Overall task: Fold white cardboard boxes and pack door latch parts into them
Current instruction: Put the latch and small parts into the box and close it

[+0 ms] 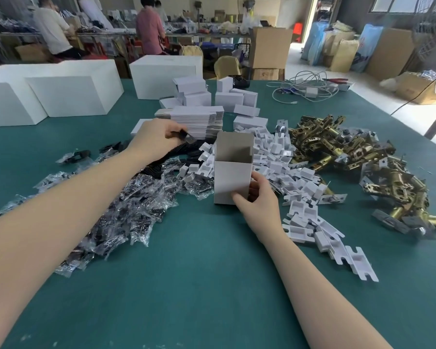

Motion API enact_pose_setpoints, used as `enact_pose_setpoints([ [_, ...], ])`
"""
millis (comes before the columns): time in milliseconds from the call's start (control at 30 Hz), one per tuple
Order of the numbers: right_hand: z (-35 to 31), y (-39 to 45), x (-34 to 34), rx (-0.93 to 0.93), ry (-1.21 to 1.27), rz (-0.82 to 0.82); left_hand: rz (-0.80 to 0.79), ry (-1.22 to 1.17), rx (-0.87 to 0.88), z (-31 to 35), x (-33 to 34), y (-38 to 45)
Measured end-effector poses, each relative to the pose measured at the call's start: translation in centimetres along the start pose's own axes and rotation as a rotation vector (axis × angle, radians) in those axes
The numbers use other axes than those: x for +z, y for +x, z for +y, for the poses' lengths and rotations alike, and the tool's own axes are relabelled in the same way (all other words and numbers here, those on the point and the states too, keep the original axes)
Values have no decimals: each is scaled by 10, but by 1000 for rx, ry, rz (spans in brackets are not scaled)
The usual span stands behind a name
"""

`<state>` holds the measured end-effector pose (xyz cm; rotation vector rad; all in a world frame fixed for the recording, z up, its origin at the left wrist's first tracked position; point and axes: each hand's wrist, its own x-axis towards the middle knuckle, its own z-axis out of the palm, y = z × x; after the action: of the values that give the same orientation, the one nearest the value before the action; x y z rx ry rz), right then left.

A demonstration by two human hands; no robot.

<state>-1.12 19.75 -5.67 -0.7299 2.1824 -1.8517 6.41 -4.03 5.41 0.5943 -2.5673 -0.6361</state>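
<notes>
A small white cardboard box [232, 170] is standing upright on the green tabletop [199, 285], its top flaps open and the brown inside showing. The right hand [258, 197] is gripping the box low at its near right corner, thumb lying across the front face and fingers curling round the side. The left hand [156, 138] is reaching out over the heap of clear plastic bags [126, 197] holding dark parts, and is pinching a small dark piece [184, 136] between thumb and fingers, just in front of a stack of flat unfolded box blanks [199, 120]. White plastic inserts [297, 187] are lying in a loose pile touching the right side of the box and trailing toward the near right. Further right, brass-coloured door latch parts [342, 147] are lying heaped together. Finished small white boxes [212, 95] are sitting behind the blanks, with larger white cartons [68, 94] at the far left of the tabletop and a tangle of white cable [305, 88] at the far right.
</notes>
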Motion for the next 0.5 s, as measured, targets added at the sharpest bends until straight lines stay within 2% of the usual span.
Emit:
enact_pose_setpoints([
  [67, 0, 0, 0, 1, 1, 1, -65, 135, 36, 1, 0, 0],
  [133, 1, 0, 0, 2, 1, 4, -79, 217, 147, 8, 0, 1],
  [233, 1, 0, 0, -1, 0, 1, 96, 42, 344, 32, -3, -1],
  [333, 1, -1, -1, -4, -1, -5, 196, -175, 424, 60, -4, -9],
  [433, 1, -1, -1, 0, 7, -5, 84, -195, 508, 80, 0, -18],
  [500, 1, -1, 0, 0, 9, -4, -73, -32, 562, 87, 2, -20],
])
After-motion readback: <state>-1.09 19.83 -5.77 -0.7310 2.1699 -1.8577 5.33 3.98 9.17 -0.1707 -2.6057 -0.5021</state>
